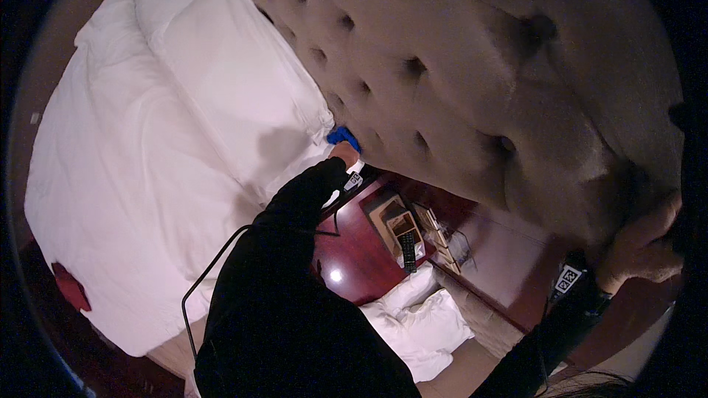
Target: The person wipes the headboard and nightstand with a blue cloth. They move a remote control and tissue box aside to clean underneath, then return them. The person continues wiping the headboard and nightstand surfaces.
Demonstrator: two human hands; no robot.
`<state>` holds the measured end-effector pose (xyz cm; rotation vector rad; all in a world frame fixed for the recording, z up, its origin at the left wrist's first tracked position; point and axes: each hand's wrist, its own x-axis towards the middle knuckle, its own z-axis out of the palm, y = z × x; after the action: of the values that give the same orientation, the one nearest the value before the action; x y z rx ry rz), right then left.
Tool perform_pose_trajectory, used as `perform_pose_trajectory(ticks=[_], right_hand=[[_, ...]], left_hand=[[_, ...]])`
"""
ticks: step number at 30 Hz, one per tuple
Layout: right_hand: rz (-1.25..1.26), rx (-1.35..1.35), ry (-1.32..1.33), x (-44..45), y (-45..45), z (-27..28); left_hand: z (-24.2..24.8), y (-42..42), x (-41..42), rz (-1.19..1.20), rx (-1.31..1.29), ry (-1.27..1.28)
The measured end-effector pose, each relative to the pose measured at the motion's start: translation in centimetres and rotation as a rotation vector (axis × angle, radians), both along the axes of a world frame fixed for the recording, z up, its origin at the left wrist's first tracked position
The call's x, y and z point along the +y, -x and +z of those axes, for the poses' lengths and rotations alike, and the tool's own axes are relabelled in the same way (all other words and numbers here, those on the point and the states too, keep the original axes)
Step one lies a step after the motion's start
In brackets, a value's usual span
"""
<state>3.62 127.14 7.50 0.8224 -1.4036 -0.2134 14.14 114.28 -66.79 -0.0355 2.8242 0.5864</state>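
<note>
My left hand (344,153) grips a bright blue cloth (343,137) at the foot of a brown tufted headboard (459,77). The cloth lies where the headboard meets the corner of a white pillow (221,55), and my fingers are partly hidden. Far to the right, my right hand (641,251) is dim beside the headboard's shadowed edge, its fingers spread and nothing visible in them. Whether it touches the upholstery I cannot tell.
A glossy red-brown bedside table (348,265) carries an organizer box (401,224) and a black remote control (408,251). A white duvet (127,177) covers the bed on the left. White pillows (420,320) lie below the table. A black cable (193,287) loops by my left arm.
</note>
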Motion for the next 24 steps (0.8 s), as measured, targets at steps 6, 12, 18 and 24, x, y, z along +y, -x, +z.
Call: perform_pose_trajectory(ticks=[6,12,18,24], right_hand=[[0.09,0.015,-0.088,-0.8,0.0,-0.1],[0.196,0.019,-0.215,-3.5,-1.1,0.4],[0.242,-0.006,-0.224,-5.5,-2.8,-0.4],[0.256,0.003,-0.145,-6.3,-3.3,-0.8]], left_hand=[[11.3,-2.9,1.4,0.714,-0.186,-0.703],[13.7,-5.1,3.6,0.753,-0.118,-1.515],[6.4,-2.1,3.4,0.88,0.179,-1.019],[16.0,-3.6,1.2,0.847,0.342,-1.263]])
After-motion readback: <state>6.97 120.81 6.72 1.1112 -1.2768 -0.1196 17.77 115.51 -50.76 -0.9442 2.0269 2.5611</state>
